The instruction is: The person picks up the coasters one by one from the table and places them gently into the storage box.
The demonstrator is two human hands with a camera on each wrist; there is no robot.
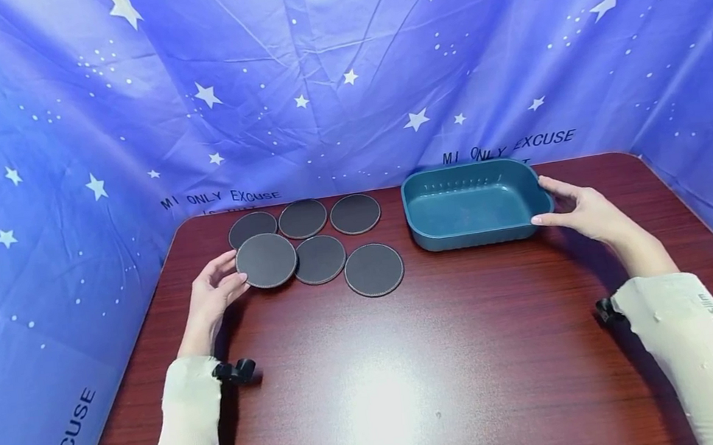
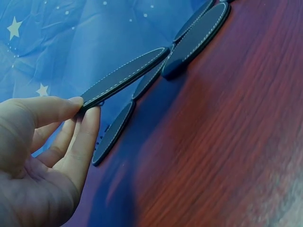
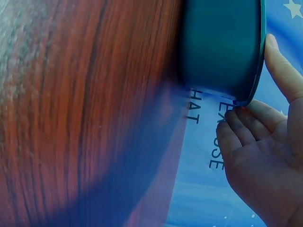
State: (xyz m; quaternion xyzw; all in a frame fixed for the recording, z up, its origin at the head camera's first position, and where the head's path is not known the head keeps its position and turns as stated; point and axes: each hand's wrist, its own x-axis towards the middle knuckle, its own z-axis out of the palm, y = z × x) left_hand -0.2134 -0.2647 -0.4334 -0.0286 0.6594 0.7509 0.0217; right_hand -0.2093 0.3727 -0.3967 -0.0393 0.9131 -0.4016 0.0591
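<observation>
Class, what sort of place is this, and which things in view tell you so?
Probably a small curtained-off booth for recording handwork: star-patterned blue cloth hangs behind and on both sides of the wood-grained table, and a small black device sits at each wrist.

Creased blue star-printed cloth (image 1: pixel 365 21) hangs behind and beside a reddish-brown table (image 1: pixel 489 325) catching bright glare (image 1: pixel 383 416).

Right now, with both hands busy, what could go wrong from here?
The left hand pinches the raised black disc only at its edge, so it might tip or slip. It could also nudge the other discs lying close by. The right hand touches the end of the teal basin, so it might shift the basin.
</observation>
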